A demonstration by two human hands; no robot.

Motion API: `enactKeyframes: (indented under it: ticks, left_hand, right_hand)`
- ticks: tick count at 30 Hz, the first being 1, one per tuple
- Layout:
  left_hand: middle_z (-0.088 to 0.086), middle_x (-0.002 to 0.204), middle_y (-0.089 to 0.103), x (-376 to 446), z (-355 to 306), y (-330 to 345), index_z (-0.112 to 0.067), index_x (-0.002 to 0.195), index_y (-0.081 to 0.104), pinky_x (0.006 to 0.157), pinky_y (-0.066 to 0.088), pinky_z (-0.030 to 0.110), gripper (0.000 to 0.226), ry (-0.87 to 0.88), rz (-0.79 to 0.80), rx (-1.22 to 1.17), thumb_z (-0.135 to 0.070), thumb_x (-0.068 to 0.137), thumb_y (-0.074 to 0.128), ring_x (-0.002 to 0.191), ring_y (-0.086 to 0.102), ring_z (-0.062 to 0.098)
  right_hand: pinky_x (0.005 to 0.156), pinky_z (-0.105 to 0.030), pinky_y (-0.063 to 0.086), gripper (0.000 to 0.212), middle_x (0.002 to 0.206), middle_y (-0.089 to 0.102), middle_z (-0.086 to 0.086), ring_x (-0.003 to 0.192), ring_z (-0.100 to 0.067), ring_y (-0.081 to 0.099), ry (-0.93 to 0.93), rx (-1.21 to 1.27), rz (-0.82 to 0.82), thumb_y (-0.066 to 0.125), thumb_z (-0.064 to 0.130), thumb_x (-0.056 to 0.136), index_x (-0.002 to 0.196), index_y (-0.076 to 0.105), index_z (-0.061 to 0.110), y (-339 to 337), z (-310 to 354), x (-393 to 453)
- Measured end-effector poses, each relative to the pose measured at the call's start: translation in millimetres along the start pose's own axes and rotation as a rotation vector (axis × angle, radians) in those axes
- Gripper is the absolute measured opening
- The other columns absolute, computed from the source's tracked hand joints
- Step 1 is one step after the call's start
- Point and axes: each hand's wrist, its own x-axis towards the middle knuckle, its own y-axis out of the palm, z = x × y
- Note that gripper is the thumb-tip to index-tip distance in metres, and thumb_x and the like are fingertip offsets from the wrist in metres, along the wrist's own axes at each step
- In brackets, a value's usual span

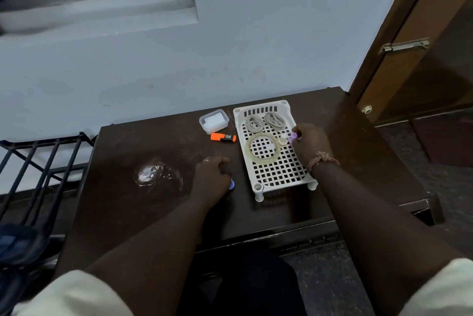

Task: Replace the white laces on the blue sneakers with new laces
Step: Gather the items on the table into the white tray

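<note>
Two coiled grey laces lie at the far end of a white perforated tray on the dark brown table. My right hand rests over the tray's right edge and pinches a small purple object beside a small white bottle. My left hand sits on the table left of the tray, fingers curled around a small bluish-purple object. No sneakers can be clearly made out; a dark blue shape lies at the lower left.
A tape ring lies in the tray. An orange highlighter and a small clear plastic box sit left of it. A black metal rack stands left of the table, a wooden door at right, the wall behind.
</note>
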Motion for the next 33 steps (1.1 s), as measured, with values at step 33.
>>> enactKeyframes:
  ticks: [33]
  left_hand:
    - [-0.004,0.106,0.072,7.9,-73.4,16.8,-0.025,0.146,0.047,0.084,0.051,0.030,0.067,0.233,-0.092,-0.168,-0.001,0.084,0.054,0.099,0.066,0.012]
  right_hand:
    - [0.069,-0.026,0.046,0.004,0.084,0.071,-0.001,0.078,-0.017,0.064,-0.096,0.205,0.090,0.068,0.015,0.085,0.088,0.071,0.013,-17.7,46.4,-37.2]
